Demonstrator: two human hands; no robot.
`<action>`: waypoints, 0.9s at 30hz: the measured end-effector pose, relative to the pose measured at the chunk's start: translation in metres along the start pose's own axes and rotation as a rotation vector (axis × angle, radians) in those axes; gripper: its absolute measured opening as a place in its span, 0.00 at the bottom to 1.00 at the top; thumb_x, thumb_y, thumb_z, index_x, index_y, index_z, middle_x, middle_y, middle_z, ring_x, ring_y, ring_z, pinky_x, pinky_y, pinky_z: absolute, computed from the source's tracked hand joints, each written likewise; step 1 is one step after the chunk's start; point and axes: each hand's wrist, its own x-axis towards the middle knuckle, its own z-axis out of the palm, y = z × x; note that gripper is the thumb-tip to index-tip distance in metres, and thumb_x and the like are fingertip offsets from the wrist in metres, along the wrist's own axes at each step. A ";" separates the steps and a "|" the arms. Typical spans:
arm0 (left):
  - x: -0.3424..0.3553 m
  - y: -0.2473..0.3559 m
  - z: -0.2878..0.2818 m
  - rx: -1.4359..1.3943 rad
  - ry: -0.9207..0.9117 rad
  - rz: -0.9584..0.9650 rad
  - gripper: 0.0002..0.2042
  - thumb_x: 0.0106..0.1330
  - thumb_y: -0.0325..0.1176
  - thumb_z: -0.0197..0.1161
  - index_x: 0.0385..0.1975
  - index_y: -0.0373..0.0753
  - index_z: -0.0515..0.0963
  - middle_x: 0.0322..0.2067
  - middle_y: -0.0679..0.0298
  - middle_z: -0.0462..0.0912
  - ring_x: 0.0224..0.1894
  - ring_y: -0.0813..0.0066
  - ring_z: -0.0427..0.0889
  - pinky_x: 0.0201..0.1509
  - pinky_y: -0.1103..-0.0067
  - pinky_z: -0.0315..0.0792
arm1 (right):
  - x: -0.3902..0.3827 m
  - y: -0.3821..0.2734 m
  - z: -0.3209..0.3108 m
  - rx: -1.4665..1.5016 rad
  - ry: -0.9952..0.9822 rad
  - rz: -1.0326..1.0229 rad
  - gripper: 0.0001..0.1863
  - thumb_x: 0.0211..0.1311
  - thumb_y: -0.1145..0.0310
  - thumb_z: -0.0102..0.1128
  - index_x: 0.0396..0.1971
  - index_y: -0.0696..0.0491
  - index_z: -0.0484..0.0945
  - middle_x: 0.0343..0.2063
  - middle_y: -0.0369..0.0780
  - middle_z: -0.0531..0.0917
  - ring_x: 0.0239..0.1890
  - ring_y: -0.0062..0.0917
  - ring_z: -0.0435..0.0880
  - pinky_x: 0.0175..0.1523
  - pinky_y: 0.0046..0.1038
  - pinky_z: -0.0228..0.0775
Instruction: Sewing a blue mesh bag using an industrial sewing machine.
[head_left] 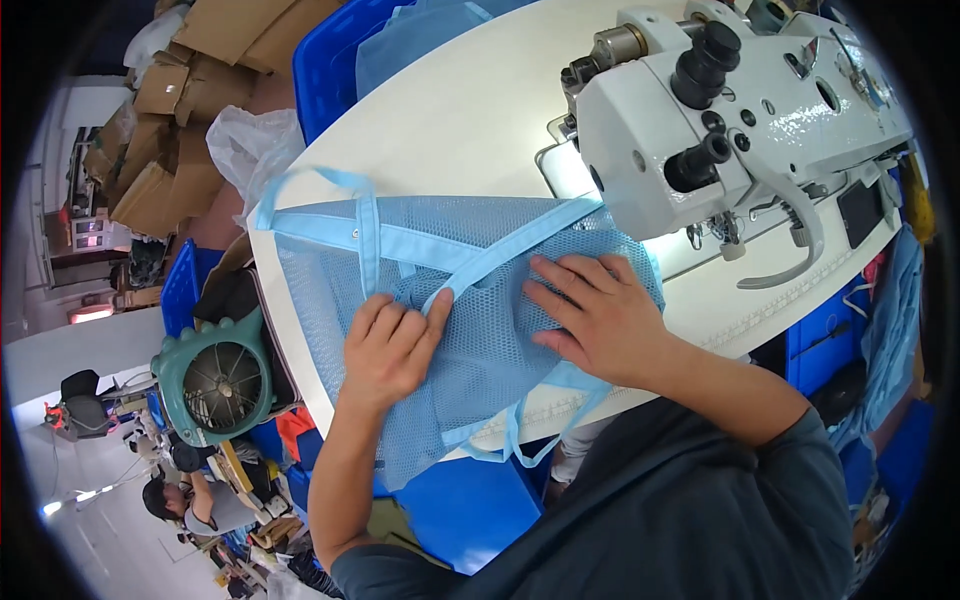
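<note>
A light blue mesh bag with smooth blue bands and strap loops lies spread over the white table in front of me. My left hand is closed on the bag, its fingers curled into the mesh and the index fingertip on a strap that runs diagonally to the sewing machine. My right hand lies on the mesh to the right, fingers spread and pressing it flat. The bag's far right corner reaches the white sewing machine, whose head partly hides it. Another strap loop hangs off the near edge.
The white table has a rounded left end. Blue bins stand beyond it and below its near edge. Left of it are a green fan, cardboard boxes and a white plastic bag. Another person works at far lower left.
</note>
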 end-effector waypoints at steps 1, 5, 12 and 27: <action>-0.002 0.003 0.001 0.001 -0.009 -0.001 0.24 0.53 0.27 0.69 0.55 0.37 0.90 0.28 0.67 0.71 0.34 0.71 0.77 0.54 0.70 0.79 | 0.000 0.001 0.000 0.002 0.010 -0.014 0.28 0.69 0.49 0.69 0.60 0.51 0.84 0.67 0.41 0.80 0.67 0.34 0.75 0.69 0.42 0.65; -0.002 0.006 0.000 0.029 0.039 -0.016 0.23 0.51 0.27 0.70 0.51 0.39 0.92 0.26 0.68 0.71 0.33 0.73 0.78 0.53 0.70 0.79 | -0.003 0.001 0.003 0.005 0.027 -0.015 0.27 0.69 0.49 0.69 0.60 0.51 0.84 0.67 0.40 0.80 0.67 0.34 0.75 0.69 0.42 0.65; -0.003 0.009 -0.002 0.070 0.053 -0.009 0.22 0.55 0.27 0.71 0.52 0.41 0.92 0.26 0.69 0.71 0.34 0.74 0.78 0.53 0.71 0.79 | -0.005 0.002 0.001 0.015 0.033 -0.020 0.27 0.71 0.49 0.67 0.60 0.52 0.84 0.67 0.41 0.80 0.67 0.35 0.75 0.68 0.42 0.65; 0.011 0.004 -0.024 0.215 0.136 -0.036 0.21 0.53 0.30 0.72 0.49 0.49 0.94 0.28 0.71 0.76 0.36 0.74 0.80 0.56 0.69 0.75 | 0.034 0.009 -0.029 1.127 -0.010 0.688 0.20 0.81 0.56 0.59 0.54 0.58 0.86 0.46 0.43 0.90 0.35 0.27 0.87 0.39 0.29 0.78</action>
